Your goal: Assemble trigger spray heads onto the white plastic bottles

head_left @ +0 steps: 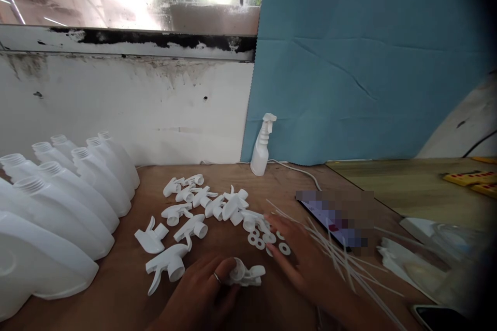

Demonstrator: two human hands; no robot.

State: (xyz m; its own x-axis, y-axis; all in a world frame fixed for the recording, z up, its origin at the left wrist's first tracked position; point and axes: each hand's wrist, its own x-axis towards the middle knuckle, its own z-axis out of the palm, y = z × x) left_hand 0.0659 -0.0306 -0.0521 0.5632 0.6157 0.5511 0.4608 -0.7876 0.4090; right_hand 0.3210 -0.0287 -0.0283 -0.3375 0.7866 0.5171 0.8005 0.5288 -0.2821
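My left hand (209, 284), a ring on one finger, is closed around a white trigger spray head (248, 275) low in the middle of the head view; its round collar faces up. Just to the right, my right hand (297, 248) reaches over a small pile of flat white ring washers (254, 240). Its thumb and fingers are apart, with the fingertips at the pile; I cannot tell whether they touch a washer. Several loose trigger spray heads (193, 227) lie scattered beyond and left of my hands. Thin white dip tubes (361, 271) lie partly under my right forearm.
White bottles (87, 176) without caps stand in rows at the left. One assembled spray bottle (261, 150) stands at the back by the blue cloth (349, 62). To the right are a tablet-like screen (326, 220), clear plastic bags (415, 269) and a dark phone (440, 318).
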